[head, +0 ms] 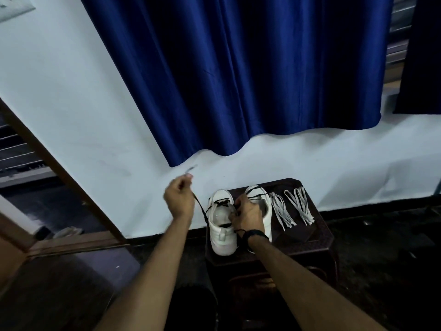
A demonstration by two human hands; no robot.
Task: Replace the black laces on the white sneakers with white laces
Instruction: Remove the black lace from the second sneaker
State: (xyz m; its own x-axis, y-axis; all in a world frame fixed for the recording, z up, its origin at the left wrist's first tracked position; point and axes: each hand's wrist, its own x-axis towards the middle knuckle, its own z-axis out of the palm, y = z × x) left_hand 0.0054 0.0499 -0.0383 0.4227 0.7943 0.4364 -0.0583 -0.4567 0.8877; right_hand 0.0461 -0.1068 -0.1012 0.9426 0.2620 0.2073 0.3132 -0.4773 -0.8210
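black flat lace [200, 206] runs taut from the upper eyelets of the left white low-top sneaker [220, 225] up toward ten o'clock, where the left hand [179, 197] pinches it with curled fingers, its blurred tip poking out past the knuckles. judging by that line, the lace is being drawn out of the eyelets, and the raised hand gives it room to slide free.

the right hand [248, 215] is curled over the gap between the two shoes, at three o'clock from the left sneaker's tongue. it seems to steady the shoe against the pull, though whether its fingers actually grip the lace or the shoe's edge is hidden, so i cannot tell. a dark band sits on that wrist, with a loose black strand trailing beside it.

the right white sneaker [259, 197] stands just behind that hand, its black laces still crossed over the front. both shoes sit heel-toward-the-person on a small dark wooden stool [317, 237], probably for easy reach.

two bundles of white flat laces [290, 206] lie at three o'clock from the shoes, near the stool's right edge (untouched, and well apart from either hand), laid ready for threading once the black ones are out.

a blue satin curtain [238, 75] hangs at twelve o'clock against the pale wall.
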